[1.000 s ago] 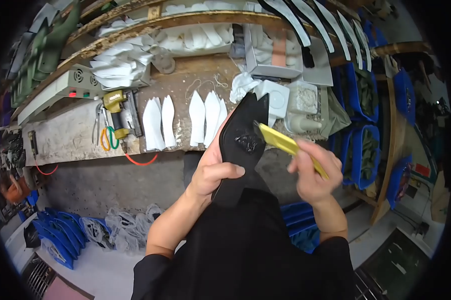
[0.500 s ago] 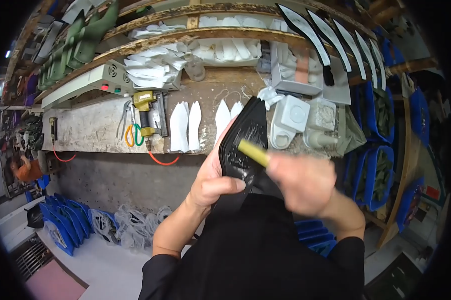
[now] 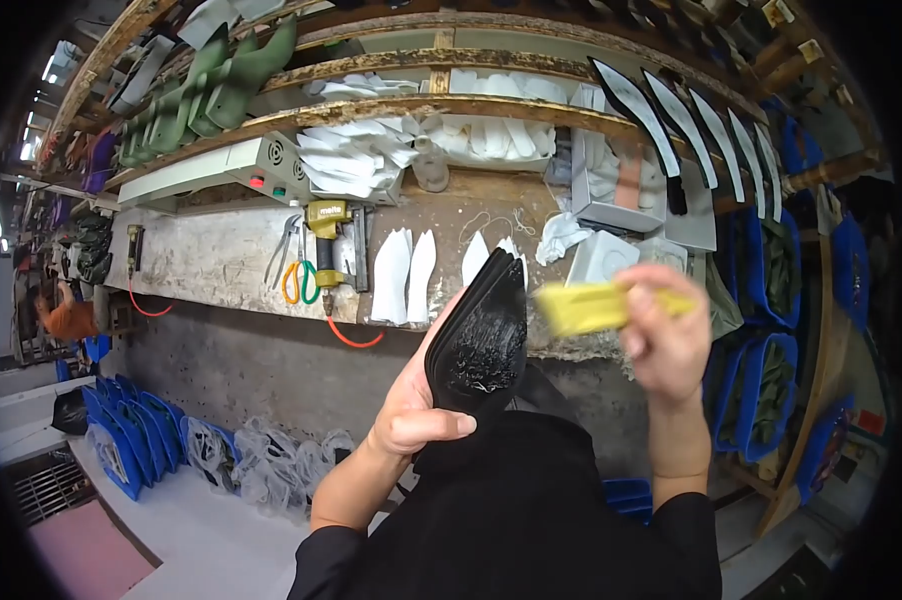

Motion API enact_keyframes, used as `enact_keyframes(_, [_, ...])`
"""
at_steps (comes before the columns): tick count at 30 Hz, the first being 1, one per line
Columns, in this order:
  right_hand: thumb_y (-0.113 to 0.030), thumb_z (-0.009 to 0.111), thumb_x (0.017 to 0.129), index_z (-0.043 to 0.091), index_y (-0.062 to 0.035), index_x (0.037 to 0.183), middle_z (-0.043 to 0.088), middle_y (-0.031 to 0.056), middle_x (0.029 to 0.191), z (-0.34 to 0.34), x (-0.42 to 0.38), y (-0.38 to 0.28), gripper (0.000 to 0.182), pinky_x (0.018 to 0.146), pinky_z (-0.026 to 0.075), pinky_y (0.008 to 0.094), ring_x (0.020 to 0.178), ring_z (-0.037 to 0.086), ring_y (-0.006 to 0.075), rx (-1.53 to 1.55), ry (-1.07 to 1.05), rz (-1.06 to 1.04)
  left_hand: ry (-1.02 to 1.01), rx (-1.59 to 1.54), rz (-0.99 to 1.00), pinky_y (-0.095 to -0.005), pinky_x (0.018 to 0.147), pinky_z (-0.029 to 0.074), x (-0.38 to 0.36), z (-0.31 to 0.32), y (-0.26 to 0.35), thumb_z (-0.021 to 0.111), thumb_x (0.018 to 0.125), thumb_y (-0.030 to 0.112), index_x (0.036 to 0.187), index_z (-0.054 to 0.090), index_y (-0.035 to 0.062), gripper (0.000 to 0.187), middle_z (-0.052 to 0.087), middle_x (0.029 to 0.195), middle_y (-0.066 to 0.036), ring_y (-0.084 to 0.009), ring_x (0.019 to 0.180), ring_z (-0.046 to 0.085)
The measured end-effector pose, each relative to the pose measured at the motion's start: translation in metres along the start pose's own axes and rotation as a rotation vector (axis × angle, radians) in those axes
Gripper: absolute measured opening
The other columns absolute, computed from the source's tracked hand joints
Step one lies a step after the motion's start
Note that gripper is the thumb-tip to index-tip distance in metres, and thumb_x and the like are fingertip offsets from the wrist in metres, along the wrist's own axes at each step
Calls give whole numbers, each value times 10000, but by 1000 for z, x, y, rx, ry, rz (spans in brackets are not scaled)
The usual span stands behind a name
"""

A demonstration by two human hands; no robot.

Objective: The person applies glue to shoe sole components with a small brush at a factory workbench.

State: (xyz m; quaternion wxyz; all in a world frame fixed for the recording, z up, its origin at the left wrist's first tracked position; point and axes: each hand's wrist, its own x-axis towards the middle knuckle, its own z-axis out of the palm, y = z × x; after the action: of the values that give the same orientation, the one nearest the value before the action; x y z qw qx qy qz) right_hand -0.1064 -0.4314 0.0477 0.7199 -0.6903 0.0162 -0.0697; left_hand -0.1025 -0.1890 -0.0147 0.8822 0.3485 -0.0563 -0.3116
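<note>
My left hand is closed around a stack of black insole-shaped pieces, thumb over the lower end. The top piece has a wet-looking, glossy coating across its wide part. My right hand grips a flat yellow strip, blurred by motion, so whether it is a sponge or a scraper I cannot make out. The strip is to the right of the stack, apart from it. Behind the stack, white insole-shaped pieces lie on the bench.
On the bench are a yellow-green power tool, scissors and a white container. Coated black-and-white pieces hang over the wooden rack at upper right. Blue bins stand at right. A person in orange is at far left.
My right hand has swung right and slightly up, taking the yellow strip off the black stack. My left hand still holds the stack, now lower in view.
</note>
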Motion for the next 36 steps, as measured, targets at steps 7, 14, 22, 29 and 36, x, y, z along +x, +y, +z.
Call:
enact_keyframes(7, [40,618,932,713,56,1101,678,58,750,-20,5,14,195,444,395,193,482,494,82,279,130,137,23,-9,-8,-409,1233,273,-7,6,-5,613,517,-7,1659,172,81,1227,385,1643,-105,-276,1484,398])
enact_keyframes(14, [13,597,949,709,50,1095,635,54,682,14,-18,24,188,457,398,197,477,501,90,-66,135,6,189,28,1,-380,1194,316,0,10,-7,593,549,-34,1662,169,92,1197,400,1633,-104,-272,1454,429])
enact_keyframes(22, [19,593,947,710,42,1121,656,62,705,-7,-66,5,211,479,402,201,510,515,103,46,158,61,285,-33,59,-387,1130,402,-15,20,-15,547,550,-86,1567,369,59,1043,567,1482,-142,-304,1308,574])
enact_keyframes(29, [52,586,915,727,41,1083,709,102,809,-7,-13,-3,219,483,412,196,504,513,103,-234,-8,-61,163,37,-13,-366,1190,317,-13,21,-11,579,576,-56,1668,148,101,1184,408,1622,-106,-275,1450,430])
enact_keyframes(36, [113,603,822,752,9,1039,722,90,784,-17,22,-41,282,481,415,234,517,523,116,-295,-74,-236,52,47,66,-387,1208,310,-10,28,1,578,582,-49,1668,132,97,1183,371,1648,-119,-268,1467,414])
